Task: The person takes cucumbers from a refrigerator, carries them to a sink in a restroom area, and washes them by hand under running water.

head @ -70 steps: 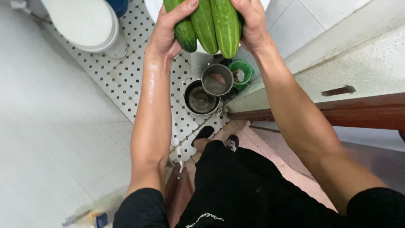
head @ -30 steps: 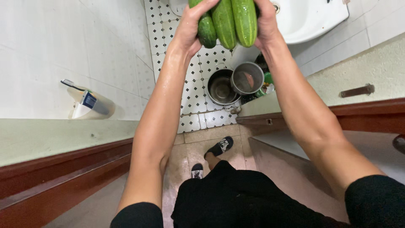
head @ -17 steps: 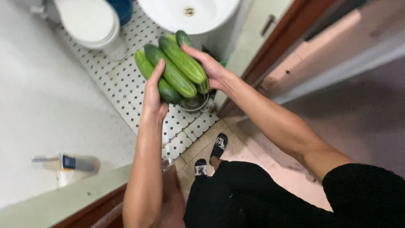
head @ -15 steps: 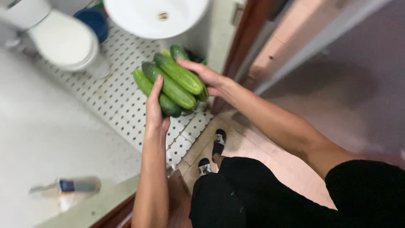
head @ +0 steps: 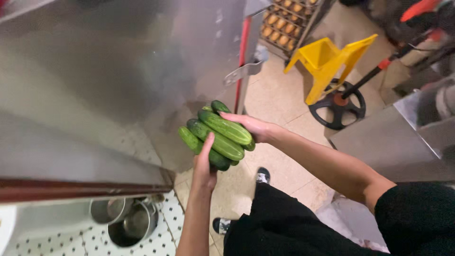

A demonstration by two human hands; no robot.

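Note:
Several green cucumbers (head: 219, 135) lie stacked in a bundle, gripped between both hands at chest height. My left hand (head: 204, 166) presses against the near, lower end of the bundle with its fingers pointing up. My right hand (head: 250, 127) cups the far side, its fingers wrapped behind the top cucumber. Both forearms are bare and look wet. Below them I see my black trousers and sandalled feet on a beige tiled floor.
A large steel door (head: 123, 80) with a red edge and a metal latch (head: 244, 71) fills the left. Two steel pots (head: 124, 219) sit on a dotted white floor at the lower left. Ahead stand a yellow floor sign (head: 327, 61), a black round base (head: 337, 104) and a steel cabinet (head: 403, 142).
I have turned away from the toilet and washbasin towards a tiled room with a steel door. The cucumbers stay gripped between both hands, now lower and tilted sideways.

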